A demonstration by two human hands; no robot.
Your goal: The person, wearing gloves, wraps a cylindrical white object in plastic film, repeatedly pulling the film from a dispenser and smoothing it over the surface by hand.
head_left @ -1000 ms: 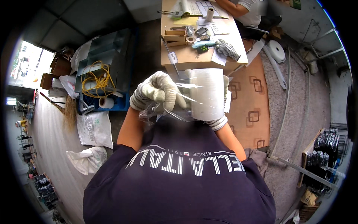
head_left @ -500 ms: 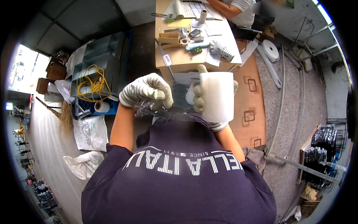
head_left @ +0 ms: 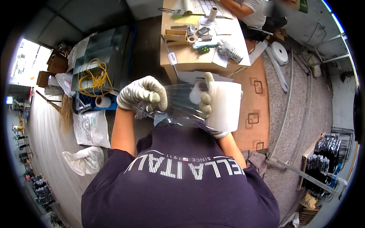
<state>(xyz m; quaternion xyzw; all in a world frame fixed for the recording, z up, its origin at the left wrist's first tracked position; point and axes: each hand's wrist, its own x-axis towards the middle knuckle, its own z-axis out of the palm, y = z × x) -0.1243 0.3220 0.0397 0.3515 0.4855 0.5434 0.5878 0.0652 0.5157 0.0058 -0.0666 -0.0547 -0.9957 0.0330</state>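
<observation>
My right hand [head_left: 205, 103], in a pale knitted glove, grips a thick white roll of stretch film [head_left: 225, 107] held upright in front of my chest. Its thumb points up beside the roll's left edge, and other fingers show along that side. To the left, my left hand [head_left: 143, 93], gloved in striped knit, has its fingers curled round the bunched loose end of the film. Between both hands a clear sheet of film [head_left: 178, 99] spans the gap, its upper edge drawn in straight creases.
Ahead stands a wooden desk [head_left: 205, 62] with papers, a striped glove [head_left: 230, 51] and a small cardboard box [head_left: 175, 35]. A person [head_left: 253, 13] sits behind it. Left are grey bins with a yellow cord [head_left: 93, 81] and white sacks [head_left: 91, 128]. Metal rails [head_left: 287, 110] run along the right.
My hands have moved farther apart, the left one going leftward. The film between them is now wider and tauter. My view has shifted slightly.
</observation>
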